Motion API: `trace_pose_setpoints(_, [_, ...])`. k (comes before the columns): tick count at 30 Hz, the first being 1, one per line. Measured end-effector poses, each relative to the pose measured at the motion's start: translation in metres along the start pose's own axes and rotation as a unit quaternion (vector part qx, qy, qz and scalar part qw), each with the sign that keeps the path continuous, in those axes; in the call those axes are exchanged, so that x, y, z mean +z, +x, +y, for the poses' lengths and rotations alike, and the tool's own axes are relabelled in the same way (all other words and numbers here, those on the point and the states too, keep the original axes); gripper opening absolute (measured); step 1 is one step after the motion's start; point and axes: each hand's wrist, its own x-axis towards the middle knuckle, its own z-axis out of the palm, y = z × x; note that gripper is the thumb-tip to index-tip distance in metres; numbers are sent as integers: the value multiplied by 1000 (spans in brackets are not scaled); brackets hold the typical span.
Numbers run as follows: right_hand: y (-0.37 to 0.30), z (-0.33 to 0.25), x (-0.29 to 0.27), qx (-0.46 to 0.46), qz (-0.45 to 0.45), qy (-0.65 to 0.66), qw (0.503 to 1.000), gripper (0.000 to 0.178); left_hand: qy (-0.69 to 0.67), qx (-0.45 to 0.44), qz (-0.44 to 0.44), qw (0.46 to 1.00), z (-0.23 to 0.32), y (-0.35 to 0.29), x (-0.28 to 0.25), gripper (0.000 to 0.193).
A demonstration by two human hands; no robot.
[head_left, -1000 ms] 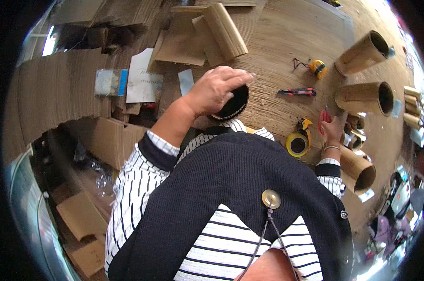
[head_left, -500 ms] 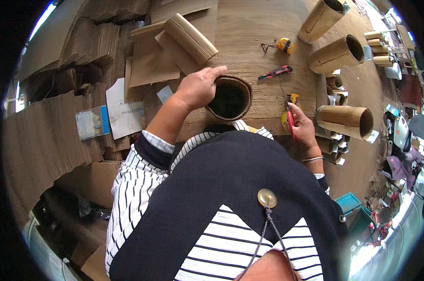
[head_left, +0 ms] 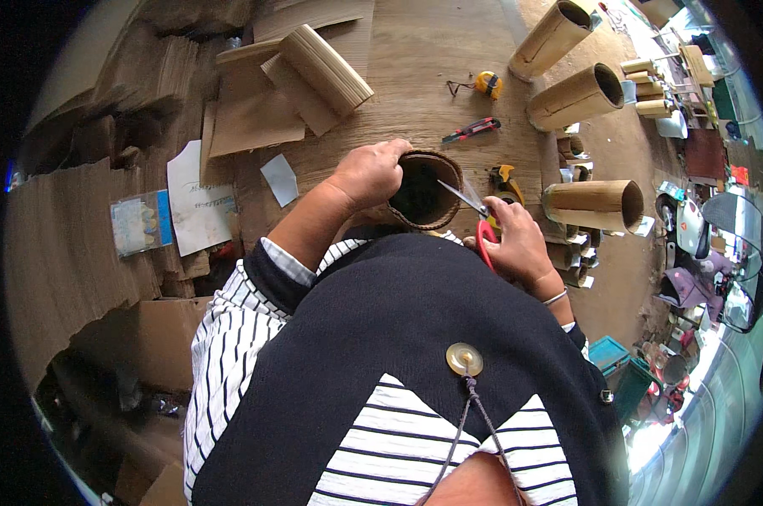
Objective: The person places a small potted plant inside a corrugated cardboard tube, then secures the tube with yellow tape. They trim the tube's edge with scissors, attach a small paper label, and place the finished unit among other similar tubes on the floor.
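Note:
A round tube of rolled corrugated cardboard (head_left: 422, 190) stands at the near edge of the wooden table, its dark opening facing up. My left hand (head_left: 366, 174) is closed on the tube's left rim. In my right hand (head_left: 520, 240) is a pair of red-handled scissors (head_left: 486, 239). Their blades are spread and point left, over the tube's right rim. Just beyond my right hand lies a yellow-and-black tool (head_left: 505, 180), partly hidden. A red-and-black utility knife (head_left: 472, 129) and a yellow tape measure (head_left: 487, 83) lie farther back.
Several brown tubes, such as one at the right (head_left: 596, 206), stand or lie on the right side. A cardboard roll (head_left: 326, 72) rests on flat sheets at the back left. Cardboard stacks (head_left: 86, 244), a written paper (head_left: 194, 202) and a small white piece (head_left: 280, 180) are at the left.
My right hand has brought the scissors leftward to the tube, and their blades now show spread over its rim. My left hand stays on the tube. The view has shifted slightly.

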Motion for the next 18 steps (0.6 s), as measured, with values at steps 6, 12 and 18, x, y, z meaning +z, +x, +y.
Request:
trace_pose_setpoints(6, [4,-12,2,47,3,-119,992,37,-4,18,-14,1000,-3,7,14,41])
trace_pose_setpoints(12, [2,4,-1,1,34,-183,983,17,-52,18,-83,995,12,8,2,46])
trace_pose_setpoints(18, [4,23,4,-29,38,-150,988,27,-43,64,-88,993,0,9,6,49])
